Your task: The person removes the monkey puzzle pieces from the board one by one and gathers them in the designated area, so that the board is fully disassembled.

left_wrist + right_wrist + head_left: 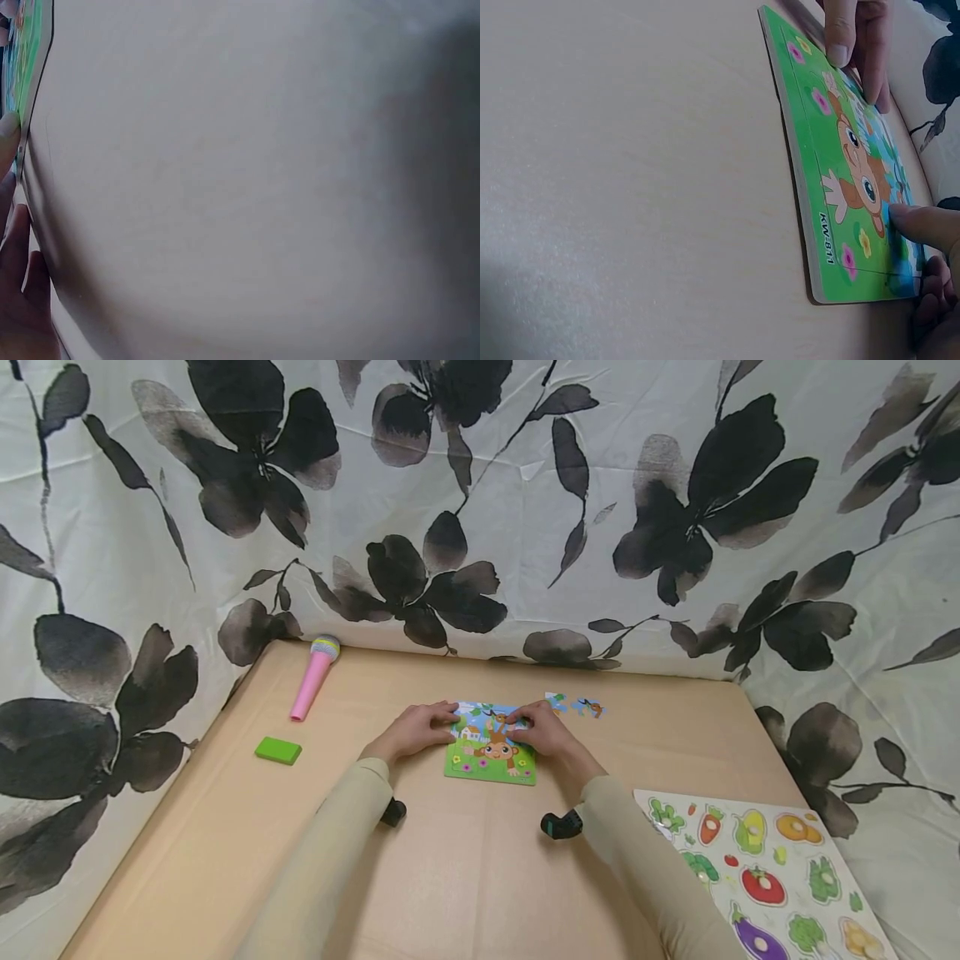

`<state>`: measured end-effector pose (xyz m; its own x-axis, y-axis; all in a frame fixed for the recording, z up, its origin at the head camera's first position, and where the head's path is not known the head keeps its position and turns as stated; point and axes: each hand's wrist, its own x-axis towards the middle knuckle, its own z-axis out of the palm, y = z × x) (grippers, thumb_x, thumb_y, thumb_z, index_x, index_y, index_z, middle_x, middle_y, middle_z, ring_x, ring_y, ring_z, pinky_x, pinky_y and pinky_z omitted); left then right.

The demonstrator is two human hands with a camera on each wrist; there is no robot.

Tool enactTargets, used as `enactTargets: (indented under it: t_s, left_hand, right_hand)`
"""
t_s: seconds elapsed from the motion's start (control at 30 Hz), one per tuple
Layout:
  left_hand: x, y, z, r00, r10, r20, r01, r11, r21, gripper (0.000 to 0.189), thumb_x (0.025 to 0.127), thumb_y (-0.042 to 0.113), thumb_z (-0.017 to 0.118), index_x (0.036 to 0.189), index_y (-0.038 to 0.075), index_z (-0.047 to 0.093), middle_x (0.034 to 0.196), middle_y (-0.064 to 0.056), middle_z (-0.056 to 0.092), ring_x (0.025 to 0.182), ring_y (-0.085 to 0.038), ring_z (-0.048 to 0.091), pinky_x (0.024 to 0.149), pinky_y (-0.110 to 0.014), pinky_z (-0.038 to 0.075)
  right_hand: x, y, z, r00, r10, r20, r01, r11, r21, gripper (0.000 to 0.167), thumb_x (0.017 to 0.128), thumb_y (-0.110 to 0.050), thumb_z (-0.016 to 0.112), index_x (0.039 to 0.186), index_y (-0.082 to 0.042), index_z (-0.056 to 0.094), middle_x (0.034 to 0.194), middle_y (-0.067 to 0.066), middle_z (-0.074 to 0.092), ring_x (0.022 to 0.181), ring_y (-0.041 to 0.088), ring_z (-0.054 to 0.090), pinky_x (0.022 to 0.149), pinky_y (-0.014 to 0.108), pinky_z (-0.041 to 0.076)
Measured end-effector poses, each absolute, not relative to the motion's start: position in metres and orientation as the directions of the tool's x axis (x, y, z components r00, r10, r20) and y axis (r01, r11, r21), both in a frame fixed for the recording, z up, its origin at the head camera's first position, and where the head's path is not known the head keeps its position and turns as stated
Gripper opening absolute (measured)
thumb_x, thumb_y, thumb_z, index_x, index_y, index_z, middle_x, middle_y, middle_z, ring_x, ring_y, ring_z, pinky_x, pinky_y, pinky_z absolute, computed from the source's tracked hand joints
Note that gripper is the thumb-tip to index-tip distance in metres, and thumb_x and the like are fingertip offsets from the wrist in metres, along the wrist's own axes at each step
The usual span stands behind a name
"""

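A jigsaw puzzle board [491, 765] with a cartoon monkey on a green and blue ground lies flat on the table. My left hand [416, 730] holds its left edge, thumb and fingers at the rim. The right hand [550, 732] is at the upper right part of the puzzle. In the right wrist view its thumb [924, 225] presses on the blue area beside the monkey's head, with the other fingers curled at the board's edge. Loose puzzle pieces [589, 707] lie just beyond the right hand.
A pink toy microphone [311, 685] and a green block [278, 751] lie at the left on the table [457, 877]. On the right is a white sheet [795, 843] with vegetable pictures, partly under the right sleeve. Flowered cloth [525, 527] hangs around the table.
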<state>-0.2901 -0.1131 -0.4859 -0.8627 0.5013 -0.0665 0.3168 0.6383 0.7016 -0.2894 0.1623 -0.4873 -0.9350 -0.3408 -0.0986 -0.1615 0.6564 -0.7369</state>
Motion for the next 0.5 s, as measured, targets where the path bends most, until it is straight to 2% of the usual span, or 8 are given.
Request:
enactTargets:
  t_s: [0.2,0.5]
  left_hand:
    - [-0.2912,-0.1132,-0.4876,-0.862,0.501,-0.078,0.311,0.644,0.698,0.044,0.091,0.022,0.071,0.13,0.005,0.063,0.152,-0.004,0.042,0.145,-0.023,0.028,0.119,-0.046,0.019]
    - [-0.2917,-0.1132,-0.4876,-0.862,0.502,-0.076,0.313,0.643,0.699,0.044,0.09,0.022,0.071,0.13,0.005,0.064,0.152,-0.004,0.043,0.145,-0.023,0.029,0.118,-0.047,0.019]
  right_hand:
    - [-0.2905,0.1618,-0.4914,-0.946,-0.305,-0.105,-0.123,0.641,-0.757,0.018,0.09,-0.013,0.071,0.105,-0.003,0.07,0.126,0.019,0.034,0.115,0.033,0.036,0.102,0.047,0.035]
    - [-0.2893,0.1609,-0.4928,-0.95,-0.299,-0.087,-0.126,0.627,-0.769,0.016,0.09,-0.013,0.071,0.104,-0.004,0.072,0.13,0.02,0.036,0.121,0.035,0.037,0.107,0.05,0.033]
